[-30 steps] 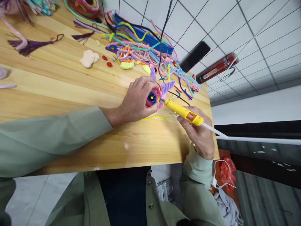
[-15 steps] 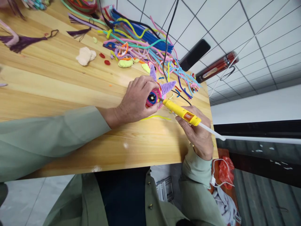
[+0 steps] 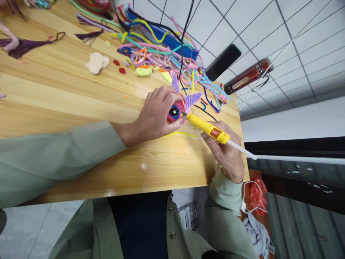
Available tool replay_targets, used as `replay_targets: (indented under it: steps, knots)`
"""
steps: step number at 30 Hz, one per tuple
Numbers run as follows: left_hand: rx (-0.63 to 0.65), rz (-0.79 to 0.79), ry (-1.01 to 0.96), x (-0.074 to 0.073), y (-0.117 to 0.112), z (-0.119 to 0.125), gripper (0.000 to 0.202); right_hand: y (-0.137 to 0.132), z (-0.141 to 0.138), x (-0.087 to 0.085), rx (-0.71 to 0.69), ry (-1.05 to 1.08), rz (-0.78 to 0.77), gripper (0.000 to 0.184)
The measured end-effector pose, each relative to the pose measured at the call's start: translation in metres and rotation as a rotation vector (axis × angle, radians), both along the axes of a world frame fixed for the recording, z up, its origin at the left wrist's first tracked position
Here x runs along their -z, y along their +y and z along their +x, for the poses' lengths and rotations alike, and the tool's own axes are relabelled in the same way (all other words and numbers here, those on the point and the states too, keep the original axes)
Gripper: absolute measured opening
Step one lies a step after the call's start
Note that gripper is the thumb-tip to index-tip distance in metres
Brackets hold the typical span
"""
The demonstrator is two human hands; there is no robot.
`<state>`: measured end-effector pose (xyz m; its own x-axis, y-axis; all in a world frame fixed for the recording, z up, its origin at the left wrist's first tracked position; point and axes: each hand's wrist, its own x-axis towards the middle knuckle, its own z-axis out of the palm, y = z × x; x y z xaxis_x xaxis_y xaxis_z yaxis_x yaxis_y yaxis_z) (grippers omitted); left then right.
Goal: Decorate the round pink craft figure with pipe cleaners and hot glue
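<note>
My left hand (image 3: 160,113) is closed around a pink pipe-cleaner figure (image 3: 175,112) with a round blue-and-black eye and purple pointed ears (image 3: 193,98). Part of the figure is hidden behind my fingers. In my right hand (image 3: 226,151) is a yellow hot glue gun (image 3: 207,127), its nozzle at the figure's right side beside the eye. A white glue stick (image 3: 242,149) sticks out from the gun's rear. Just below the figure, a thin yellow pipe cleaner (image 3: 180,132) lies on the wooden table (image 3: 129,169).
Many coloured pipe cleaners (image 3: 161,39) are heaped at the back. Purple tassels (image 3: 29,46), cream fuzzy pieces (image 3: 96,63) and red ovals (image 3: 122,70) lie further left. A dark phone (image 3: 223,62) and a red-brown cylinder (image 3: 246,77) rest near the tiled wall. A black cord (image 3: 182,46) hangs behind the figure.
Both hands, the figure and the glue gun hold nearly the same position. The black cord behind them has swung a little to the left.
</note>
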<state>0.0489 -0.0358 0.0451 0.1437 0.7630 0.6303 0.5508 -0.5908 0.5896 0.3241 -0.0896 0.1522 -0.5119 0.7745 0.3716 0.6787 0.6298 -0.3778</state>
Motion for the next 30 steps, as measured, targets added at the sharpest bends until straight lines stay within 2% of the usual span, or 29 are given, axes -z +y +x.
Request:
replay_targets:
  steps: [9,21,25,30]
  knots:
    - [0.005,0.065,-0.004,0.0014,0.0009,0.0000,0.055,0.0007,-0.0005,0.0001,-0.005,0.012,0.002,0.022]
    - [0.021,-0.035,0.011,-0.0010,-0.0006,-0.0006,0.055,0.0017,0.0002,0.0019,-0.001,0.009,0.008,0.021]
    - [-0.004,-0.021,0.019,-0.0017,-0.0012,0.0003,0.050,0.0012,0.0007,0.0029,0.009,0.011,-0.001,0.022]
    - [-0.005,0.016,0.009,0.0006,0.0000,0.0012,0.054,0.0019,0.0013,0.0044,0.001,0.023,0.007,0.024]
